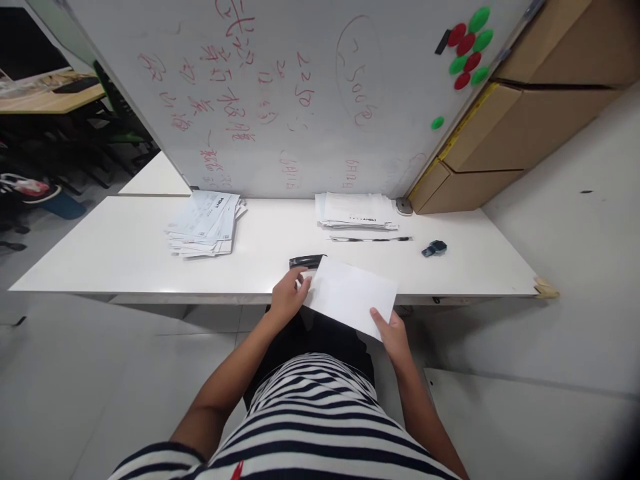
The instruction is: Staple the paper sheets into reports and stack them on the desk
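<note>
White paper (pixel 353 288), blank on its upper face, is held tilted over the front edge of the desk. At its lower right corner my right hand (pixel 395 335) grips it, with the thumb on top and the other fingers underneath. My left hand (pixel 290 295) is closed at the left edge, thumb and fingers pinching near the corner. Just beyond that hand lies a black stapler (pixel 306 261), partly covered by the paper. Whether I hold one sheet or a few, I cannot tell.
On the white desk (pixel 120 257) sit a left paper stack (pixel 203 223) and a right paper stack (pixel 357 211). A thin dark-and-clear strip (pixel 371 239), a watch (pixel 435 248) and a grey mouse (pixel 404 206) lie rightward. A whiteboard (pixel 310 147) and cardboard boxes (pixel 480 127) stand behind.
</note>
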The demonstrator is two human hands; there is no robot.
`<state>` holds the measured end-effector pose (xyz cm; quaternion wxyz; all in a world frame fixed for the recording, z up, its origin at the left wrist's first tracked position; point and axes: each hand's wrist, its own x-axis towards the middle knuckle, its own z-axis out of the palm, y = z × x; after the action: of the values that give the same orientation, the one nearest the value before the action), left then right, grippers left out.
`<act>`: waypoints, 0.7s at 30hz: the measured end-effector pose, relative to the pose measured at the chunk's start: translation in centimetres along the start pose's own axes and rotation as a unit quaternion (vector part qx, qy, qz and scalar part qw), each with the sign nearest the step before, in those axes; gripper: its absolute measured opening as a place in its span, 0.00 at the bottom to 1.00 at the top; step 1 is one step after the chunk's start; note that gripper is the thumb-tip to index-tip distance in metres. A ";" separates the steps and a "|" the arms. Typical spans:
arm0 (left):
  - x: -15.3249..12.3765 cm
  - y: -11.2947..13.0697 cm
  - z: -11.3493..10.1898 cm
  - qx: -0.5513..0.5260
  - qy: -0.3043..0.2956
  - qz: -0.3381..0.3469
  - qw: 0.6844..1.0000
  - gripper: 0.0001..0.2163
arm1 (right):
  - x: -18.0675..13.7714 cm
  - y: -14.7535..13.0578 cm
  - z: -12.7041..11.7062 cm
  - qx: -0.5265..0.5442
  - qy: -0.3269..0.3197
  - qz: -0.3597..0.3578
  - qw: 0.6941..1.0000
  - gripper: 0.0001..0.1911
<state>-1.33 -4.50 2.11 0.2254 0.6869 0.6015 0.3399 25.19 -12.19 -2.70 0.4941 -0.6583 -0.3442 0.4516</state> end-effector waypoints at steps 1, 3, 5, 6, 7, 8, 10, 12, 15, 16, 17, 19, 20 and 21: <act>1.0 0.1 0.2 0.042 0.001 0.043 0.998 0.16 | 0.2 0.2 -0.5 0.019 0.014 0.010 1.000 0.24; 3.1 -0.2 0.7 0.123 -0.005 0.110 0.986 0.19 | 0.5 0.3 -1.3 0.057 0.035 0.024 0.997 0.24; 5.0 -0.9 1.4 0.180 -0.028 0.120 0.976 0.22 | 0.7 0.2 -1.9 0.083 0.048 0.030 0.995 0.25; 5.7 -1.4 1.7 0.199 -0.047 0.116 0.972 0.21 | 0.8 0.1 -2.2 0.089 0.052 0.032 0.994 0.25; 6.3 -1.9 2.0 0.212 -0.065 0.114 0.968 0.19 | 0.8 0.0 -2.3 0.092 0.054 0.033 0.994 0.25; 6.6 -2.4 2.3 0.221 -0.076 0.114 0.966 0.17 | 0.8 -0.2 -2.4 0.095 0.054 0.033 0.993 0.26; 6.8 -3.2 2.5 0.227 -0.079 0.127 0.962 0.15 | 0.8 -0.3 -2.4 0.099 0.047 0.034 0.993 0.27; 6.6 -3.6 2.5 0.221 -0.071 0.147 0.962 0.15 | 0.8 -0.4 -2.3 0.094 0.038 0.044 0.994 0.27; 6.2 -3.7 2.2 0.197 -0.079 0.169 0.963 0.15 | 0.8 -0.2 -1.9 0.086 0.023 0.060 0.994 0.27; 6.1 -3.7 2.1 0.190 -0.082 0.174 0.963 0.15 | 0.9 -0.2 -1.8 0.086 0.016 0.062 0.994 0.27; 6.1 -3.6 2.0 0.185 -0.086 0.178 0.963 0.15 | 0.9 -0.3 -1.6 0.086 0.009 0.063 0.994 0.27; 6.0 -3.5 1.9 0.180 -0.094 0.180 0.962 0.15 | 0.9 -0.4 -1.3 0.086 -0.003 0.063 0.994 0.27; 6.1 -3.4 1.9 0.179 -0.097 0.179 0.962 0.15 | 0.9 -0.6 -1.2 0.085 -0.008 0.061 0.994 0.27; 6.1 -3.4 1.8 0.177 -0.101 0.177 0.963 0.16 | 0.9 -0.7 -1.1 0.085 -0.013 0.059 0.995 0.27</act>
<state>-1.99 2.24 -0.34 0.0960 0.8421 0.4951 0.1909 26.53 -11.53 -2.17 0.5162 -0.6271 -0.2716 0.5163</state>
